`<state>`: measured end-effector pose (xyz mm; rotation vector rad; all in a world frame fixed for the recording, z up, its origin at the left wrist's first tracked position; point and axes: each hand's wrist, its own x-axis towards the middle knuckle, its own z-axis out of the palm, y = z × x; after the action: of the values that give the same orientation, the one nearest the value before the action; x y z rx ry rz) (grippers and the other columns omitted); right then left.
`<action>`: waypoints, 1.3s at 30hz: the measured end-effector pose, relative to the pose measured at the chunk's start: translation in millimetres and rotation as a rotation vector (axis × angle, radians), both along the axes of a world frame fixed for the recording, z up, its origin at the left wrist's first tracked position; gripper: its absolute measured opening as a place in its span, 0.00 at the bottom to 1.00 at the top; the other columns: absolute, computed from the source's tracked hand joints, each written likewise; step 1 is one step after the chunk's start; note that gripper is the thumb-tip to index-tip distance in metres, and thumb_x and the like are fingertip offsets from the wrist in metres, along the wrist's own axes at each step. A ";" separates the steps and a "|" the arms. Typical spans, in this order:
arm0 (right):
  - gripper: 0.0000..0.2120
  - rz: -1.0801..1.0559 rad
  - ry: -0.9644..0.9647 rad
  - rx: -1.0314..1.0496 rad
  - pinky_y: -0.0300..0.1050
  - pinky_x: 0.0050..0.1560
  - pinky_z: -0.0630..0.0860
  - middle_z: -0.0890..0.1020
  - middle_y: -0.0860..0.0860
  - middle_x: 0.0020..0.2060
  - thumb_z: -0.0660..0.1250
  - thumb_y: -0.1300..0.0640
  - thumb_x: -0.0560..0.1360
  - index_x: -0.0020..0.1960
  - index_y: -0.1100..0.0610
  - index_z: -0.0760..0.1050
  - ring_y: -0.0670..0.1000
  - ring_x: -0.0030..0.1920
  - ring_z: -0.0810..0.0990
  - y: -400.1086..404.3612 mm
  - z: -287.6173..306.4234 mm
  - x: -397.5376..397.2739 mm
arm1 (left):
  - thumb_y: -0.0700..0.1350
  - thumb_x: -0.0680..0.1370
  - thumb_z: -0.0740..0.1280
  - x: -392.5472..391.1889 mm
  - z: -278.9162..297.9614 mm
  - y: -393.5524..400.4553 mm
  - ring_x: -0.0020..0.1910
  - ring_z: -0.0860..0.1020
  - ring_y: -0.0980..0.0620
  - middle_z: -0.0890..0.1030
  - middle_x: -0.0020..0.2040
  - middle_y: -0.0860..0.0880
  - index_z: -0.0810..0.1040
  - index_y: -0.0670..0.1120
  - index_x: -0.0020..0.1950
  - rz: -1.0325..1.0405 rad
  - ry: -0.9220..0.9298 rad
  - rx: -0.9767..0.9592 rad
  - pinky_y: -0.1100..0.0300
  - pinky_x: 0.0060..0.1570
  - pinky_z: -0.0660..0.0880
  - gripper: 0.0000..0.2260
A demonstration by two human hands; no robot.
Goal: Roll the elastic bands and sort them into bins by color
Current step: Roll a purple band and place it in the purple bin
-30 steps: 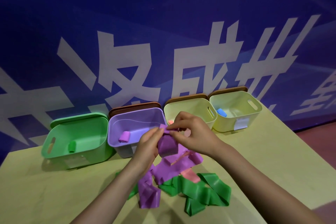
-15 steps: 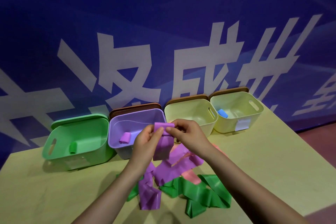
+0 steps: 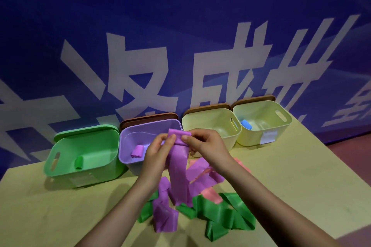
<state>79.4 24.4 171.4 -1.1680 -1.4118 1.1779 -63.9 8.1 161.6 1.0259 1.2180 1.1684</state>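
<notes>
Both hands hold the purple band [image 3: 178, 168] above the table [image 3: 301, 176], before the purple bin [image 3: 140, 136]; the left hand [image 3: 158, 154] and right hand [image 3: 204, 144] each pinch its rolled top end, the grip closed on it; that roll lies left to right; the loose length hangs straight down onto the pile beside the green band [image 3: 224, 214].
</notes>
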 end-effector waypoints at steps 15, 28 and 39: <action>0.07 -0.152 -0.507 0.497 0.38 0.35 0.69 0.78 0.49 0.32 0.68 0.54 0.72 0.45 0.56 0.83 0.45 0.34 0.73 4.2 -4.8 -2.8 | 0.47 0.80 0.62 2.3 8.2 -7.5 0.31 0.77 0.61 0.82 0.32 0.55 0.81 0.49 0.43 0.087 0.029 -0.005 0.67 0.33 0.72 0.11; 0.17 0.203 -0.577 0.619 0.45 0.46 0.75 0.80 0.49 0.43 0.62 0.48 0.77 0.58 0.57 0.80 0.47 0.44 0.78 -17.5 1.1 28.6 | 0.46 0.80 0.61 11.7 10.1 -31.2 0.45 0.81 0.47 0.85 0.44 0.42 0.84 0.44 0.42 0.082 -0.141 -0.003 0.56 0.48 0.76 0.14; 0.10 0.067 -0.051 0.065 0.36 0.39 0.73 0.78 0.53 0.33 0.60 0.60 0.81 0.51 0.57 0.80 0.42 0.31 0.75 -48.6 6.9 25.8 | 0.43 0.81 0.59 37.1 1.5 -52.4 0.45 0.80 0.50 0.84 0.46 0.46 0.80 0.47 0.50 0.089 -0.066 0.076 0.56 0.49 0.75 0.10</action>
<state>105.3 -24.2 178.3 -1.1194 -1.5270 1.1471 -26.9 -44.4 163.1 0.9902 1.1850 1.3163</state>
